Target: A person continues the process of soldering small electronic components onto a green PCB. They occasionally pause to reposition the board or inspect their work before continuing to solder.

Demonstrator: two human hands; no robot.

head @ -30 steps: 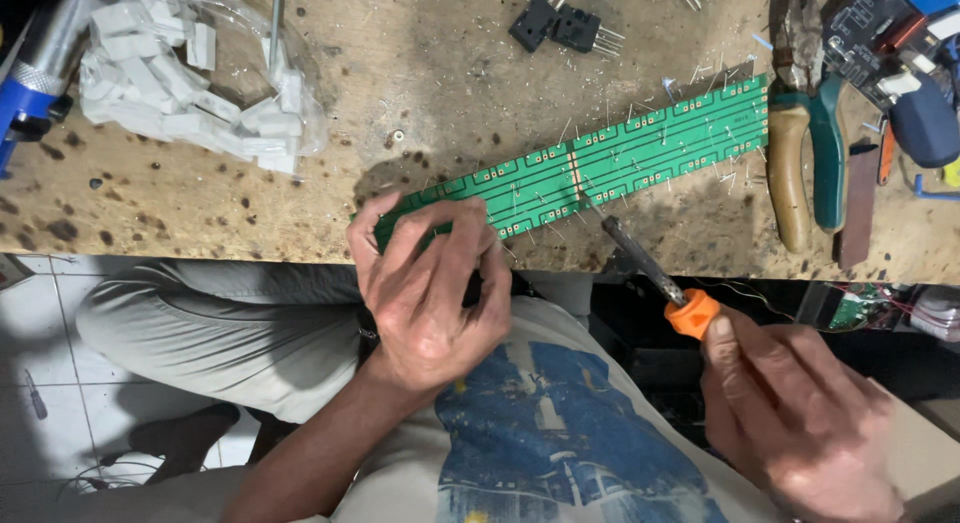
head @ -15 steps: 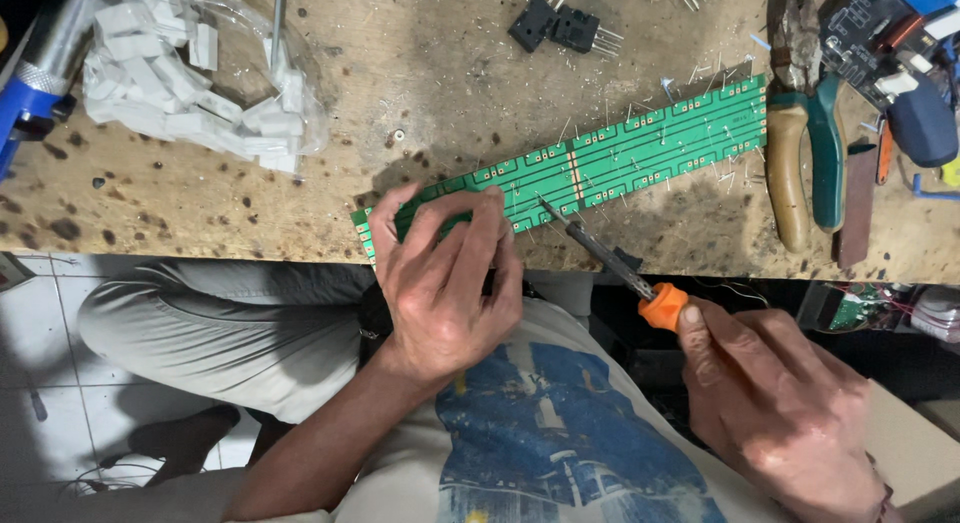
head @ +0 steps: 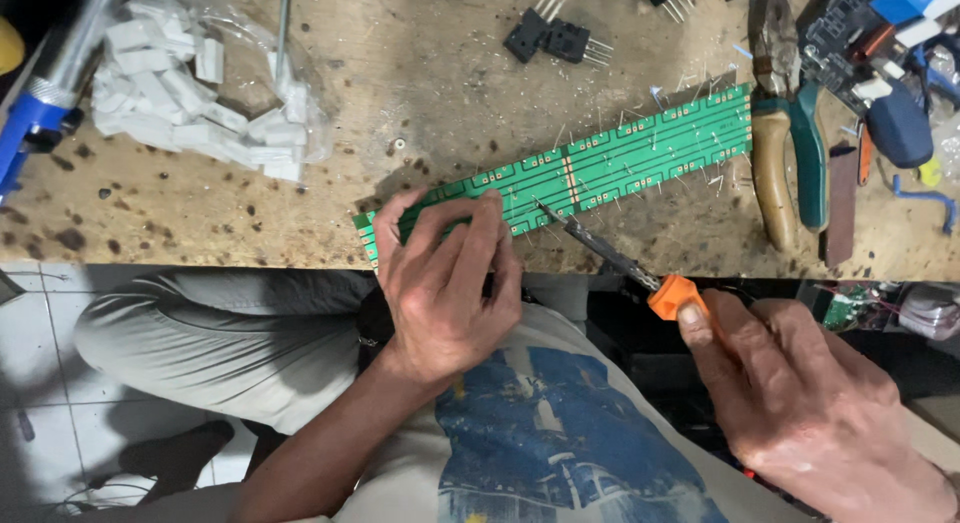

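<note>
From the head view, the left hand lay flat, fingers spread, pinning the long green circuit board at the bench edge, steadying it while the right hand, its grip closed around the orange-handled soldering iron, touched its tip to the board.

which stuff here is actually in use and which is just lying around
In use:
left hand
green circuit board
right hand
soldering iron

Lying about:
pliers
bag of white parts
black components
blue tool
</note>
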